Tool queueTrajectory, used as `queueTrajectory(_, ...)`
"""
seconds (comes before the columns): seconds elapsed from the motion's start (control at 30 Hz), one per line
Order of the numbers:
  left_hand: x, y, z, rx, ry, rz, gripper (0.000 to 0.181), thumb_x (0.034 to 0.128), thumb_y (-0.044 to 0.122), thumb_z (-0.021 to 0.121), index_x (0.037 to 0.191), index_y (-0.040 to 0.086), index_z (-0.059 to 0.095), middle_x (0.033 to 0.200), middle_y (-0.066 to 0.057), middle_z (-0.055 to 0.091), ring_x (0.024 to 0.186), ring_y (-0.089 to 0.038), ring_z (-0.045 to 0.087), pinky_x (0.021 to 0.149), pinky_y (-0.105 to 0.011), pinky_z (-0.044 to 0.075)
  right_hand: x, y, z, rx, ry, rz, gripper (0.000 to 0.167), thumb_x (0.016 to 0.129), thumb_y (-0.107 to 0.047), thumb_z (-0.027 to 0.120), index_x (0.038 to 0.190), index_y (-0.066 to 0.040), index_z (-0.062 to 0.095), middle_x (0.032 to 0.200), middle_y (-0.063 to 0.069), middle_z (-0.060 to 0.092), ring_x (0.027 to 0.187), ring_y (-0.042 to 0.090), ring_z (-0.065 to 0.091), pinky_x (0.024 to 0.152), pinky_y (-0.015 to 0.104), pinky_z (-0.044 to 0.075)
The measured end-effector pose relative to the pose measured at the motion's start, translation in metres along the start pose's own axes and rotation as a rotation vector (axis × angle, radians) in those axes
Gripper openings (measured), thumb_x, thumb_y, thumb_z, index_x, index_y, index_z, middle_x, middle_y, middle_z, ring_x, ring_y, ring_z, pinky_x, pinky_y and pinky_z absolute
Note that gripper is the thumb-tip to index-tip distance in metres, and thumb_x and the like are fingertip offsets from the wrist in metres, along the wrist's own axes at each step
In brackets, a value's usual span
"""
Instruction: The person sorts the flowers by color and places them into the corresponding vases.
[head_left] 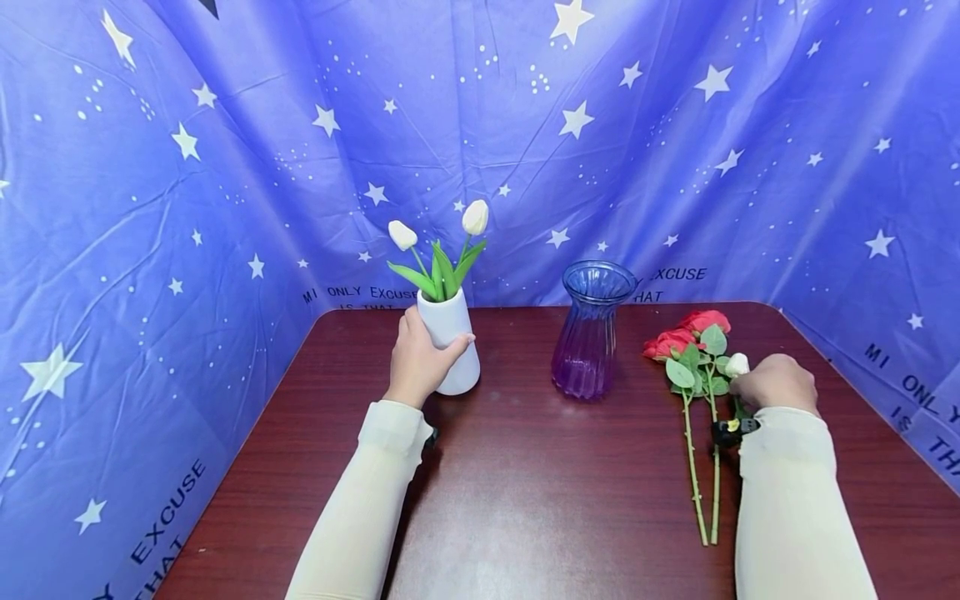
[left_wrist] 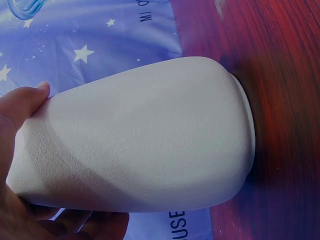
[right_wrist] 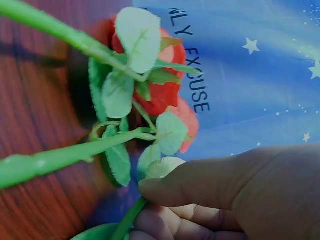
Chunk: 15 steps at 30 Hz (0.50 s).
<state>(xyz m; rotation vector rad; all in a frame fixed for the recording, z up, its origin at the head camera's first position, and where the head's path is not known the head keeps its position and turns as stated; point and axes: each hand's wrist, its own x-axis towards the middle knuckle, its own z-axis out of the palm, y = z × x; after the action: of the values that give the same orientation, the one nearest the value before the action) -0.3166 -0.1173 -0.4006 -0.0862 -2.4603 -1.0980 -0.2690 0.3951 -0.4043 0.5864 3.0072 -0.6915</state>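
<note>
My left hand (head_left: 422, 358) grips a white vase (head_left: 459, 367) around its upper body, thumb across the front. Two white tulips (head_left: 476, 218) with green leaves stand in that vase. In the left wrist view the vase (left_wrist: 140, 135) fills the middle, its base close to the table. On the right, my right hand (head_left: 776, 383) pinches a white tulip (head_left: 737, 365) just under its bloom; the right wrist view shows its green stem (right_wrist: 127, 220) between thumb and fingers. Beside that hand lie two red roses (head_left: 670, 343) with long stems pointing toward me.
A ribbed glass vase (head_left: 585, 350), blue at the rim and purple below, stands between the white vase and the roses. The dark red wooden table (head_left: 525, 500) ends at a blue star-patterned curtain (head_left: 450, 125) behind and at both sides.
</note>
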Motion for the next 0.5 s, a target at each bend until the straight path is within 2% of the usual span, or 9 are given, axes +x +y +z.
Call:
queueTrajectory(0.23,0.000,0.000,0.000,0.000,0.001,-0.001,0.093,0.0792,0.058,0.083,0.144,0.006,0.040,0.127,-0.012,0.053,0.106,-0.034,0.063,0.090,-0.052,0.054,-0.001,-0.003,-0.006,0.011,0.015,0.001,0.031,0.079,-0.026,0.073,0.064,-0.002,0.062,0.077,0.024,0.062,0.089,0.054,0.056,0.074,0.053,0.050)
queueTrajectory(0.4,0.000,0.001,0.000,0.002,0.000,-0.003,0.094,0.0791,0.058,0.083,0.145,0.006,0.039,0.127,-0.013,0.054,0.106,-0.035,0.063,0.090,-0.052,0.055,-0.005,-0.010,-0.012,0.026,0.044,-0.006,0.039,0.081,-0.027,0.072,0.083,0.011,0.065,0.097,0.040,0.060,0.096,0.063,0.053,0.077,0.058,0.048)
queueTrajectory(0.5,0.000,0.001,-0.001,0.000,0.002,0.003,0.094,0.0796,0.057,0.083,0.145,0.006,0.039,0.128,-0.013,0.054,0.106,-0.035,0.063,0.090,-0.053,0.055,-0.007,-0.016,-0.017,0.035,0.061,-0.003,0.045,0.082,-0.029,0.073,0.091,0.015,0.066,0.105,0.045,0.058,0.099,0.065,0.052,0.079,0.061,0.048)
